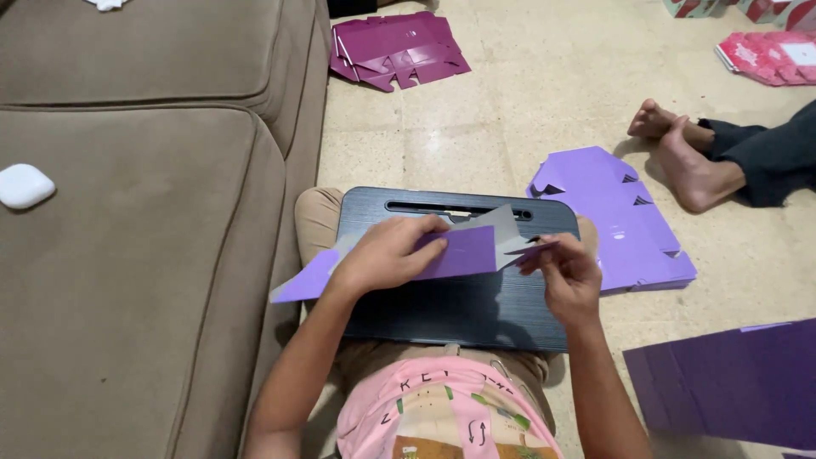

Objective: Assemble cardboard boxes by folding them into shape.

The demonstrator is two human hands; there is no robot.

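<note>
Left grip [387, 253]: your palm lies flat on the purple card [463, 252], fingers curled over its upper edge, pinning it to the lap desk [450, 310] so it cannot slide.

Right grip [568, 270]: thumb and fingertips pinch a small flap at the card's right end, apparently to bend it along a crease while the other hand steadies the sheet.

Card: die-cut box blank, purple face, grey back showing where panels fold up; it lies across the upper half of the desk, its left tip overhanging toward the sofa [127, 255].

Lap desk: dark, with a slot handle at the far edge, resting on your legs as a firm folding surface.

Flat stack [629, 221]: lilac blanks on the floor, just right of the desk, within your reach.

Dark purple sheet [731, 382]: on the floor at lower right.

Magenta blanks [395, 47]: on the floor by the sofa's far end, well apart.

Another person's feet [680, 153]: on the floor beyond the lilac stack.

White case [24, 185]: on the sofa cushion.
</note>
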